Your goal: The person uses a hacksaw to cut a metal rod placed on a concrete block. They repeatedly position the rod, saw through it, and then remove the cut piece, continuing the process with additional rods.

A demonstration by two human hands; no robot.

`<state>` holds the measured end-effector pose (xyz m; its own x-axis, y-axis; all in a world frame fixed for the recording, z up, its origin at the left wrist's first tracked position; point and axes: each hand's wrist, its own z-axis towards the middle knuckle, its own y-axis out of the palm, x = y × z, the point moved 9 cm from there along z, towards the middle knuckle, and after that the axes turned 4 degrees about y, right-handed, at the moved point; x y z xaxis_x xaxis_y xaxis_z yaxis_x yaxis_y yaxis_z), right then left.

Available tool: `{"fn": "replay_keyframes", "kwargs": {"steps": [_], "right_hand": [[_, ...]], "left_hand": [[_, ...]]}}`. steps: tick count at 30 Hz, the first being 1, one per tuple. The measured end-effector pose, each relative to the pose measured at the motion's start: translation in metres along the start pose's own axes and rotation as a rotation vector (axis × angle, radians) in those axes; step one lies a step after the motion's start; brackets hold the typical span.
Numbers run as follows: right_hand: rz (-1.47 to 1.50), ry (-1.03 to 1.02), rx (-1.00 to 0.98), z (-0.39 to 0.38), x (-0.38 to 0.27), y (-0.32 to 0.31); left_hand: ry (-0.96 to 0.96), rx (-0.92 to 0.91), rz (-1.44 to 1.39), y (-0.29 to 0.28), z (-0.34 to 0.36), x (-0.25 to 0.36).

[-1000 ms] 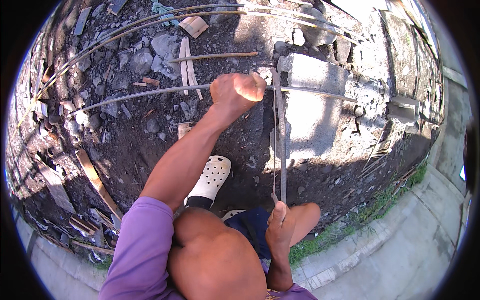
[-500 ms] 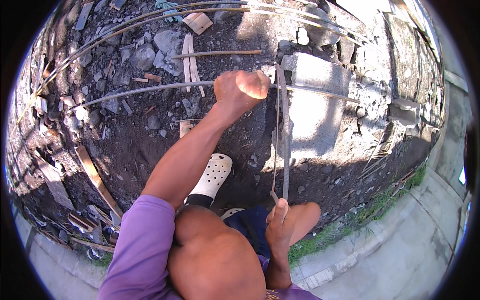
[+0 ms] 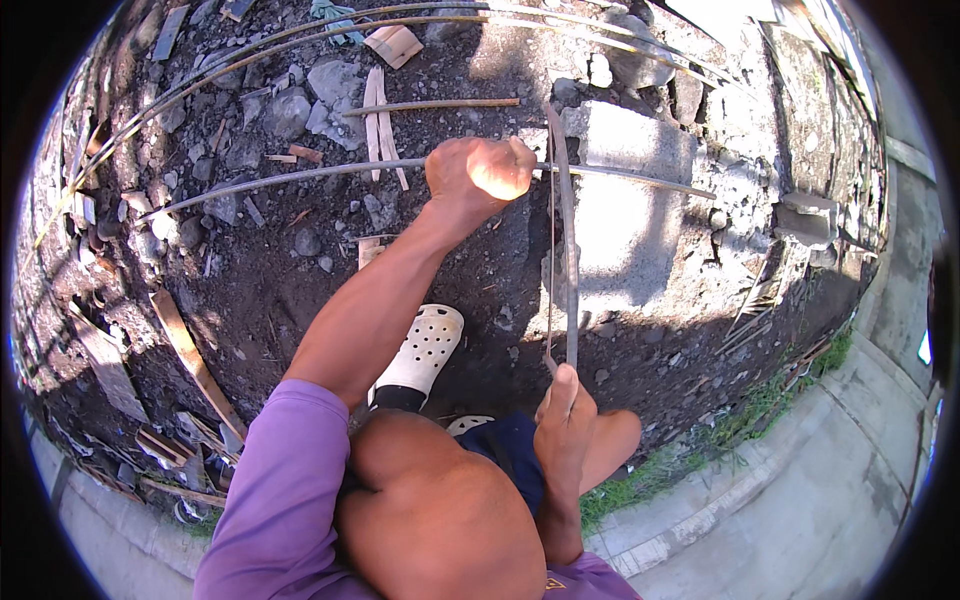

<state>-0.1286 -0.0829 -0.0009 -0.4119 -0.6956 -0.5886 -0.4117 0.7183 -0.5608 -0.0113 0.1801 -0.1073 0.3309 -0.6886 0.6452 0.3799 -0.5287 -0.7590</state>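
My left hand (image 3: 480, 168) is closed in a fist around a long grey steel rebar (image 3: 310, 178) that runs left to right. My right hand (image 3: 566, 425) grips the near end of a hacksaw (image 3: 570, 270), its frame pointing away from me. The thin blade lies along the left of the frame and crosses the rebar just right of my left fist. Right of the saw, the rebar passes over a pale concrete block (image 3: 635, 150). Whether the blade has cut into the bar is too small to tell.
Two longer bars (image 3: 420, 22) arc across the far side. A short rusty rod (image 3: 430, 104) lies on wood strips (image 3: 374, 130) beyond my left hand. Stones, wood scraps and a plank (image 3: 195, 355) litter the soil at left. My white clog (image 3: 425, 350) stands below; concrete pavement (image 3: 760, 500) borders the right.
The hacksaw and my right hand have shifted a little away from me along the blade's line. My left hand keeps its hold on the rebar, nearly still.
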Motion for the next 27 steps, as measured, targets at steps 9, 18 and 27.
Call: {"fn": "replay_keyframes", "kwargs": {"steps": [9,18,27], "right_hand": [[-0.081,-0.172,0.117,0.030,0.000,0.005],[-0.097,-0.240,0.122,0.072,-0.033,0.011],[-0.055,0.126,0.036,-0.021,0.041,-0.004]], "left_hand": [[-0.033,-0.100,0.014,-0.001,0.005,0.000],[-0.069,-0.117,0.072,-0.006,0.013,-0.001],[-0.067,-0.131,0.097,0.004,0.006,-0.005]]}}
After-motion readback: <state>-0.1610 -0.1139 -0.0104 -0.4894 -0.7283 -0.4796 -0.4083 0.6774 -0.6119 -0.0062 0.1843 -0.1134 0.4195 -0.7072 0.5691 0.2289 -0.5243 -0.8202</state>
